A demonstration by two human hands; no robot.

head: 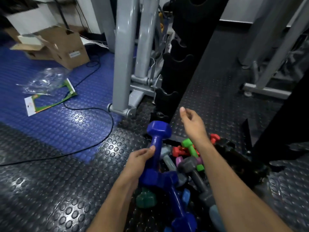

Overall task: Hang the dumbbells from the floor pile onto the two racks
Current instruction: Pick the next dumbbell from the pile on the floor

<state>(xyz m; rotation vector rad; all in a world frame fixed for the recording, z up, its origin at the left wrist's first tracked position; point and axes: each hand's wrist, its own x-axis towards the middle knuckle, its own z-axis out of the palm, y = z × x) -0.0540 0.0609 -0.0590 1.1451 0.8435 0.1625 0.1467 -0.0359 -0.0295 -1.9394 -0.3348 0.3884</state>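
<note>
My left hand [142,158] grips the handle of a dark blue dumbbell [158,131], held nearly upright above the floor pile, its top head close to the lowest cradle of the black rack [173,77]. My right hand [192,123] hovers to the right of the rack's base, fingers loosely spread and holding nothing. The pile [189,163] below my arms holds several dumbbells: another dark blue one [177,201], grey, bright green, red, purple, dark green and light blue. The rack's curved cradles in view carry nothing. A second black upright [280,124] rises at the right.
Grey gym machine posts [122,52] stand just left of the rack. A black cable [100,141] loops across the studded floor. A cardboard box [66,46], clear plastic wrap and a green card lie on the blue mat at the left. More machine frames stand at the far right.
</note>
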